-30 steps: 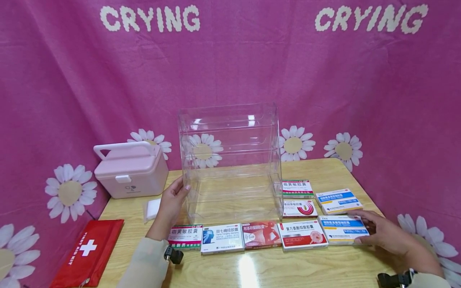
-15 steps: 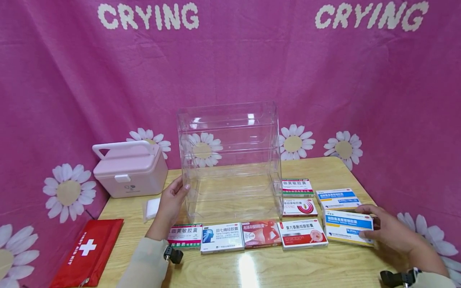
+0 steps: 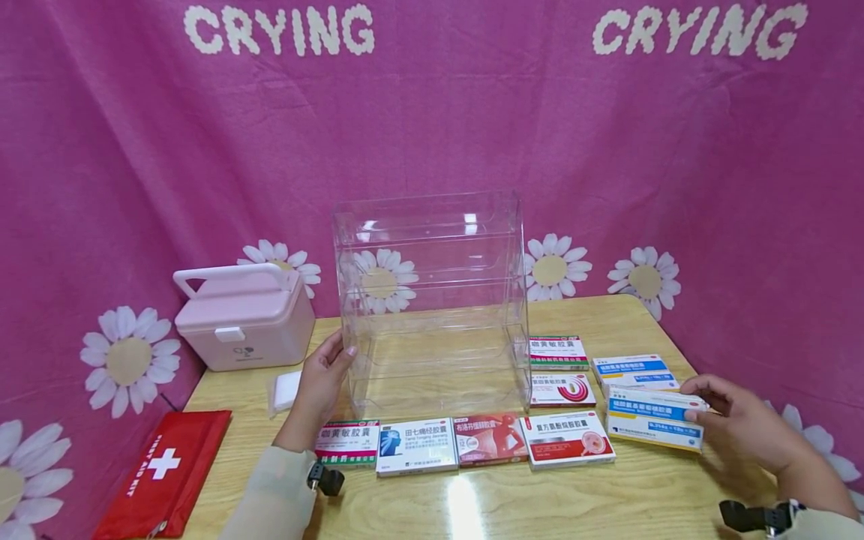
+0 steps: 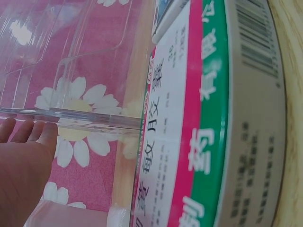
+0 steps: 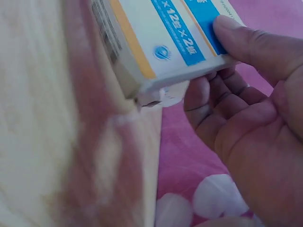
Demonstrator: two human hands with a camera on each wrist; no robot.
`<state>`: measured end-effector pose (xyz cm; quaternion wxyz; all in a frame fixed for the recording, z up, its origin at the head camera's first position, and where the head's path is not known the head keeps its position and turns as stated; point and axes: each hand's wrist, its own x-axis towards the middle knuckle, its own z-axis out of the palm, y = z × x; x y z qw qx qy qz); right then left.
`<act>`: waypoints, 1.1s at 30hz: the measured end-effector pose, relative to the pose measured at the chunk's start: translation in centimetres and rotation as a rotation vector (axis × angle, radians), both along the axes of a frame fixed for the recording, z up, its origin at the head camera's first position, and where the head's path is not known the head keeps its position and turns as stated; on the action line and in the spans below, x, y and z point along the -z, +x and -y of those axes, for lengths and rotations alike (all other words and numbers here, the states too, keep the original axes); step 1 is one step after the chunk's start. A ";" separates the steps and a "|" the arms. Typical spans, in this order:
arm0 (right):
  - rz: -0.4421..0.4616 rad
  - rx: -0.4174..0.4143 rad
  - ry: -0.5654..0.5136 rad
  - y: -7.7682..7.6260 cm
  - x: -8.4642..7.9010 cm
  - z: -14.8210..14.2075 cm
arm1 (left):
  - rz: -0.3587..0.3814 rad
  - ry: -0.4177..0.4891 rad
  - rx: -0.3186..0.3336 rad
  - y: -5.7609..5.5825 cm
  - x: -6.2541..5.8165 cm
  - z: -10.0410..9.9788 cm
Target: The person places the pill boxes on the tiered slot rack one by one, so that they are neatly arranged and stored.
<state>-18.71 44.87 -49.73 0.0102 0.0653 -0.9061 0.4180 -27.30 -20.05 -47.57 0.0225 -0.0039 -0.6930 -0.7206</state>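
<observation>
R hand (image 3: pixel 749 427) pinches R end of blue-white box (image 3: pixel 653 420), tilted at R side of table (image 3: pixel 540 499) (contact unclear), prob. light, stiff but crushable, best held gently by short edges, while L hand (image 3: pixel 324 379) fingers touch clear tiered rack (image 3: pixel 432 285) & lidded pink case (image 3: pixel 246 330) hides its contents.

White glare marks the table (image 3: pixel 526 506) and clear rack (image 3: pixel 433 300).

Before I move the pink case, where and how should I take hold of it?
Probably by the pale handle, grip coming down from above. It arches over the top of the upright pink case, with an opening showing beneath its left end, so hooking under looks feasible.
</observation>
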 end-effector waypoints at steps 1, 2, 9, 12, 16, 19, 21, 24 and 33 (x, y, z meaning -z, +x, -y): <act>-0.013 -0.003 -0.013 0.0 -0.2 0.1 | -0.002 -0.004 -0.001 0.0 0.0 0.0; -0.026 -0.005 -0.029 -0.1 -0.4 0.1 | -0.003 -0.009 -0.003 0.0 0.1 0.0; -0.025 -0.049 -0.179 -0.6 -3.1 1.2 | 0.014 -0.045 -0.014 0.0 -0.1 0.0; -0.058 -0.088 -0.272 -1.1 -4.8 2.5 | 0.019 -0.054 -0.017 0.0 -0.2 0.0; -0.141 -0.127 -0.328 -2.2 -7.1 5.0 | 0.020 -0.063 -0.020 0.0 -0.2 0.1; -0.187 -0.144 -0.385 -3.7 -8.7 7.4 | 0.009 -0.039 -0.017 0.0 -0.1 0.2; -0.213 -0.150 -0.435 -5.0 -9.9 9.2 | 0.001 -0.021 -0.022 0.0 0.0 0.2; -0.240 -0.168 -0.552 -7.0 -11.7 12.0 | -0.001 -0.018 -0.033 -0.1 0.1 0.3; -0.299 -0.071 -0.605 -11.6 -17.3 20.1 | -0.025 -0.025 -0.016 -0.6 0.5 0.5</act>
